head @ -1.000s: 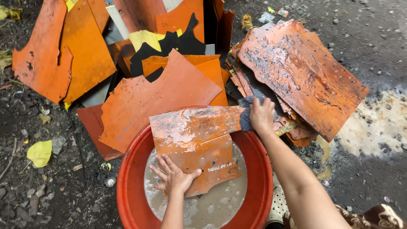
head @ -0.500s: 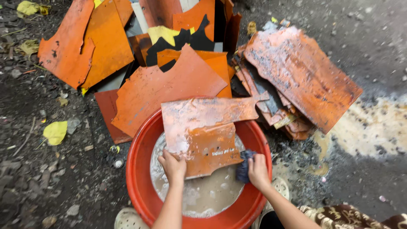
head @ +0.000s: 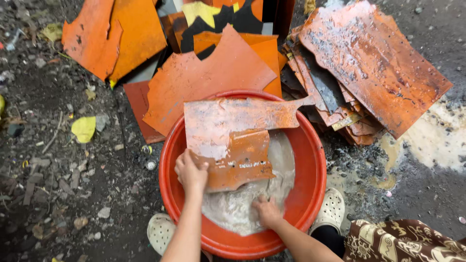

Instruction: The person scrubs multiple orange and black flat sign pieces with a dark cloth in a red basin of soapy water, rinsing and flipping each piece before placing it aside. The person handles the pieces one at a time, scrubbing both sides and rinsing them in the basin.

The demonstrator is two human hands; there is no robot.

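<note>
A red plastic basin (head: 315, 160) full of cloudy grey water stands on the ground between my feet. An orange, dirt-streaked sheet (head: 228, 126) lies tilted across it, its lower end dipped in the water. My left hand (head: 191, 171) grips the sheet's lower left edge. My right hand (head: 266, 211) is down in the murky water just below the sheet, fingers partly submerged; what it holds is hidden.
Wet orange sheets (head: 374, 63) are stacked to the right of the basin, and more orange, yellow and black pieces (head: 208, 73) are heaped behind it. Dark gravel with a yellow leaf (head: 83, 128) is on the left. White clogs (head: 331, 209) flank the basin.
My right hand came off the stack on the right, moved down with a dark cloth and dipped into the water. My left hand shifted from flat on the sheet to gripping its edge.
</note>
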